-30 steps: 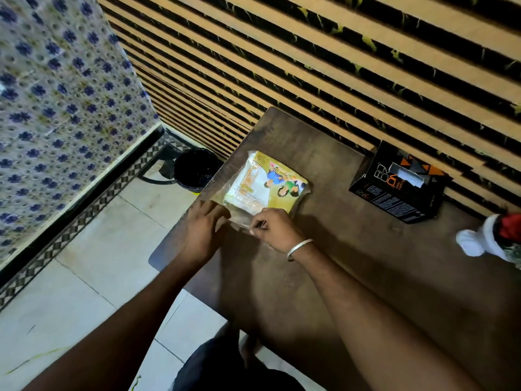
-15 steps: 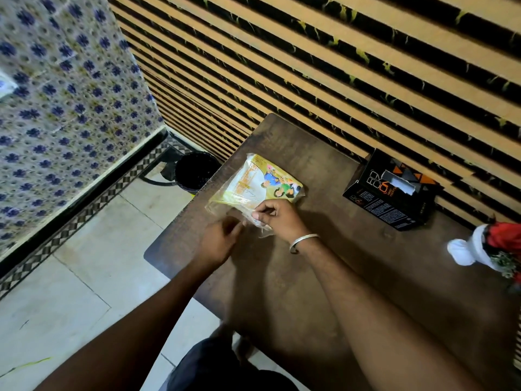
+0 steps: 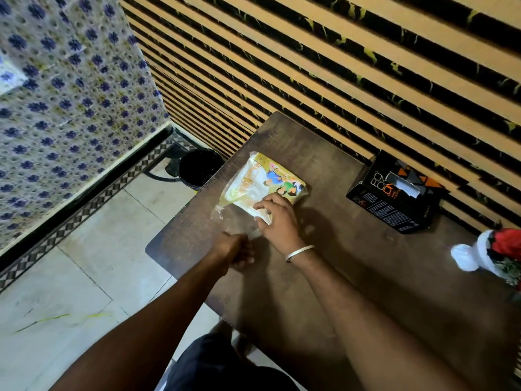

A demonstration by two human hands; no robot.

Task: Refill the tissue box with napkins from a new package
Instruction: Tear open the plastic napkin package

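A yellow napkin package (image 3: pixel 260 182) with cartoon figures lies on the dark wooden table (image 3: pixel 352 277) near its left edge. My right hand (image 3: pixel 277 221) presses down on the package's near end, fingers curled on the napkins. My left hand (image 3: pixel 235 249) sits just in front of it, blurred, fingers closed on the clear plastic flap (image 3: pixel 228 221) of the wrapper. The black tissue box (image 3: pixel 394 197) with orange triangles stands against the slatted wall at the right, a white tissue showing in its top slot.
A red and white decoration (image 3: pixel 490 255) sits at the table's right edge. A black bin (image 3: pixel 198 169) stands on the tiled floor beside the table's far left corner. A blue-patterned tiled wall rises on the left.
My left hand has pulled back toward me with the clear wrapper flap, stretching it open. My right hand has shifted up onto the package's near end.
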